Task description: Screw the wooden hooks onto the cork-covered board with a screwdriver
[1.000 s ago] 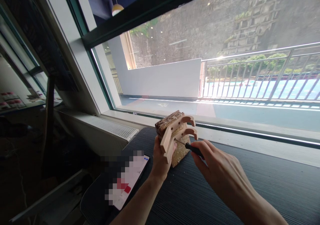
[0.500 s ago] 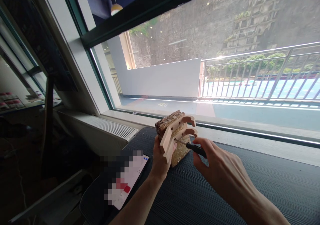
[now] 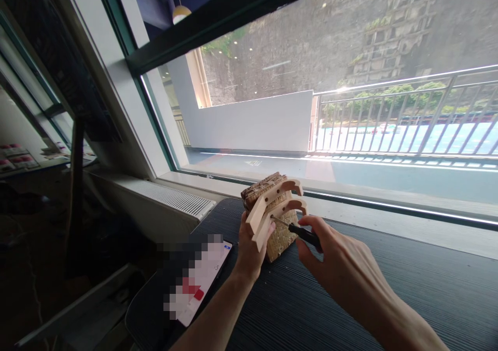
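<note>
A straw-coloured woven block (image 3: 282, 241) stands tilted on the dark table, with two pale wooden pieces with hooked ends (image 3: 264, 229) lying side by side against its face. Small dark holes show along both pieces. My left hand (image 3: 249, 250) is wrapped round the block's lower left side and the straight ends of the wood; most of its fingers are hidden behind. In my right hand (image 3: 342, 252) is a screwdriver (image 3: 305, 234) with a black handle, gripped between thumb and fingers. Its thin shaft points left, and the tip meets a hole in the nearer wooden piece.
A phone (image 3: 213, 273) with a lit, partly blurred-out screen lies left of my left forearm. The ribbed black table (image 3: 408, 260) meets a window sill (image 3: 389, 208) beyond. A white grilled radiator cover (image 3: 171, 198) stands at the left, below the window.
My right thumb and fingers have shifted slightly left on the screwdriver. The straight ends of the wooden pieces have moved a little up and left; the tip stays at the same hole.
</note>
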Available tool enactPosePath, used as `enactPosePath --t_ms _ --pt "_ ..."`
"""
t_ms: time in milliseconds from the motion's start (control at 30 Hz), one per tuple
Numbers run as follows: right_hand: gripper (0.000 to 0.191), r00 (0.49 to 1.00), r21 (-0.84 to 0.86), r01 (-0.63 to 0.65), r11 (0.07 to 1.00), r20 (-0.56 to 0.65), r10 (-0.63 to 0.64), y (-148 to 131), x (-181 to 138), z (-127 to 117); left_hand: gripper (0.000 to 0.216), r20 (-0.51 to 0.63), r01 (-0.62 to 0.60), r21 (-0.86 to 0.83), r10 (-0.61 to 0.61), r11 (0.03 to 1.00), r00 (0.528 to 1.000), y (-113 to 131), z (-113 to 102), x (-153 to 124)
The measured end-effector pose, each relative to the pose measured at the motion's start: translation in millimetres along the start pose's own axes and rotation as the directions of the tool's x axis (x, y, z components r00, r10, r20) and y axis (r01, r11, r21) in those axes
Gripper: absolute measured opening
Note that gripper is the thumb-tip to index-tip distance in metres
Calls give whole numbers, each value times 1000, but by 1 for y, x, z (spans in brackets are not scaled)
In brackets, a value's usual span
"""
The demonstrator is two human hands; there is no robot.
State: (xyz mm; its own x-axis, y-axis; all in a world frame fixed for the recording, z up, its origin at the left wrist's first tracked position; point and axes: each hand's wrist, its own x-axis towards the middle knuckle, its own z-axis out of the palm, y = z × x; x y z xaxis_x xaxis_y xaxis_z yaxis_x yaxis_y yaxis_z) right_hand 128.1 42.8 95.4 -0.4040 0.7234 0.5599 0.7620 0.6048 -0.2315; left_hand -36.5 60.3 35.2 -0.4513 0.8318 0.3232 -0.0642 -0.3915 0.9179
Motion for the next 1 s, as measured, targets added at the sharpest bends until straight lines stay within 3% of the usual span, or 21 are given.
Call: enactPosePath --t_ms 200,433,733,1000 --pt "10 999 8 47 999 -20 -47 0 0 -2 49 34 15 -29 -14 999 999 5 -1 0" --pt "23 999 16 -38 999 -38 39 1 3 -4 49 67 -36 13 35 999 997 5 -1 -2" --pt "8 998 24 20 1000 -54 -18 0 0 -5 48 37 -27 18 26 999 999 0 -1 -2" --pt "17 997 -14 17 1000 -69 -17 0 3 -7 48 56 -26 18 25 999 998 4 0 -2"
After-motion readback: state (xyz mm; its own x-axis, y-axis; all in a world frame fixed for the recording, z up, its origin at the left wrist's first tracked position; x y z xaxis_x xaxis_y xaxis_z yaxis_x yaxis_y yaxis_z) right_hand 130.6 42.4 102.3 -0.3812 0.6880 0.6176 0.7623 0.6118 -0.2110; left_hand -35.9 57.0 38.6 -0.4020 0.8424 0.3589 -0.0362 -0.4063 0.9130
